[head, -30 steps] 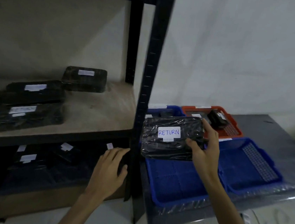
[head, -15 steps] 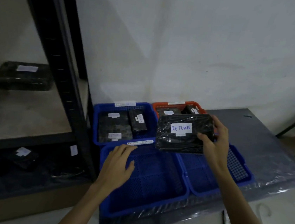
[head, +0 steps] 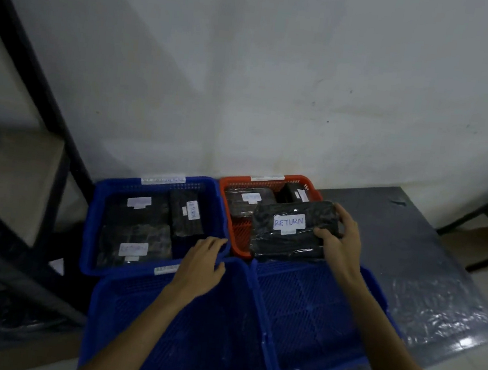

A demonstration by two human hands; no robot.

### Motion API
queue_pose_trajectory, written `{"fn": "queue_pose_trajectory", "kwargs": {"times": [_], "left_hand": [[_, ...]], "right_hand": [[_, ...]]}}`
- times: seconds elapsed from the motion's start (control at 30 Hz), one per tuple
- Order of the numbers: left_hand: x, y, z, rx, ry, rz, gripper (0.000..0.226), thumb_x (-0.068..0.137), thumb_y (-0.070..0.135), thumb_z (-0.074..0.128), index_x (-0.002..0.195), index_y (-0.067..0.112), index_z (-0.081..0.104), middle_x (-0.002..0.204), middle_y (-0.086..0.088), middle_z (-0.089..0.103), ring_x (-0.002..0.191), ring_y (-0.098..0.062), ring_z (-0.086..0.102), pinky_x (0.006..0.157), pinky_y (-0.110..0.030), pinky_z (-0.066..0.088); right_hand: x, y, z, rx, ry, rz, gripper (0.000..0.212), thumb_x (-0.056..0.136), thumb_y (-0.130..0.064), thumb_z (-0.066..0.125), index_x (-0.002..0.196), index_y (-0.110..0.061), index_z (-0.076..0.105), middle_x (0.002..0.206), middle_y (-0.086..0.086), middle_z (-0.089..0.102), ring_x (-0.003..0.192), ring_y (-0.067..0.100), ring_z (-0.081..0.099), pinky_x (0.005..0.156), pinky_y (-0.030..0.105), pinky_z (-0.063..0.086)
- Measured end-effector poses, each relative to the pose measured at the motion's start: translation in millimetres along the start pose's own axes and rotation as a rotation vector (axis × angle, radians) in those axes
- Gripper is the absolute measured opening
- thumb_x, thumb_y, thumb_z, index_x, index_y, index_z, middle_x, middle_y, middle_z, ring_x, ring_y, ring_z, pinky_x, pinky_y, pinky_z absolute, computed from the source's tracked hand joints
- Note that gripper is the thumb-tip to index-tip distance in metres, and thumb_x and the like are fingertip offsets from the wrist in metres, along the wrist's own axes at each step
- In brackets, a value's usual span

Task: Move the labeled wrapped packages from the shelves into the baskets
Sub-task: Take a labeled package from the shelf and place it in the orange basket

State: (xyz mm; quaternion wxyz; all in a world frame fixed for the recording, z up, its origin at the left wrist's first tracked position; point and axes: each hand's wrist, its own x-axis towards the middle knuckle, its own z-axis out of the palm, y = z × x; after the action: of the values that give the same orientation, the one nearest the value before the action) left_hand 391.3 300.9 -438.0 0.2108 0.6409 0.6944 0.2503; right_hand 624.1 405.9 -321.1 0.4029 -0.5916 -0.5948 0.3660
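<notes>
The right grip point(head: 338, 241) clasps the right end of a black wrapped package point(head: 285, 241) labelled RETURN, holding it over the near part of the orange basket point(head: 227, 210) at far right. The left grip point(head: 202, 259) is released, its fingers loose at the near rim of the far-left blue basket point(head: 95, 213), which holds three labelled packages point(head: 137, 233).

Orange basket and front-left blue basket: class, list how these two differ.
Colour: the orange basket is orange, the front-left blue basket blue. Place: the orange basket stands at the back by the wall, the blue one nearest the camera. Contents: the orange basket holds wrapped packages, the blue one shows none. Both are perforated plastic.
</notes>
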Motion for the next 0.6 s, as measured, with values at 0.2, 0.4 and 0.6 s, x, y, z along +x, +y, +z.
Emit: {"fn": "queue_pose_trajectory", "kwargs": {"times": [0.2, 0.4, 0.6], "left_hand": [[35, 2, 37, 0.050, -0.127, -0.132, 0.064, 0.095, 0.027, 0.046, 0.149, 0.022, 0.013, 0.157, -0.008, 0.007, 0.137, -0.029, 0.023, 0.106, -0.039, 0.033], [50, 8, 64, 0.097, -0.128, -0.235, 0.061, 0.097, 0.030, 0.042, 0.149, 0.024, 0.010, 0.157, -0.008, -0.004, 0.137, -0.034, 0.022, 0.102, -0.040, 0.035], [55, 9, 91, 0.139, 0.002, -0.297, 0.064, 0.092, 0.029, 0.050, 0.147, 0.015, 0.022, 0.155, -0.015, 0.011, 0.122, -0.033, 0.042, 0.096, -0.045, 0.038]], "right_hand": [[45, 34, 16, -0.023, -0.104, 0.096, 0.061, 0.083, -0.002, 0.062, 0.137, -0.022, 0.043, 0.127, -0.001, 0.043, 0.111, 0.018, 0.051, 0.085, 0.031, 0.053], [87, 69, 43, -0.011, -0.197, 0.217, 0.061, 0.083, -0.005, 0.062, 0.137, -0.027, 0.042, 0.129, 0.004, 0.048, 0.113, 0.022, 0.052, 0.091, 0.042, 0.051], [125, 105, 72, -0.013, -0.314, 0.345, 0.060, 0.088, -0.002, 0.057, 0.142, -0.018, 0.037, 0.135, 0.011, 0.047, 0.115, 0.027, 0.051, 0.087, 0.036, 0.050]]}}
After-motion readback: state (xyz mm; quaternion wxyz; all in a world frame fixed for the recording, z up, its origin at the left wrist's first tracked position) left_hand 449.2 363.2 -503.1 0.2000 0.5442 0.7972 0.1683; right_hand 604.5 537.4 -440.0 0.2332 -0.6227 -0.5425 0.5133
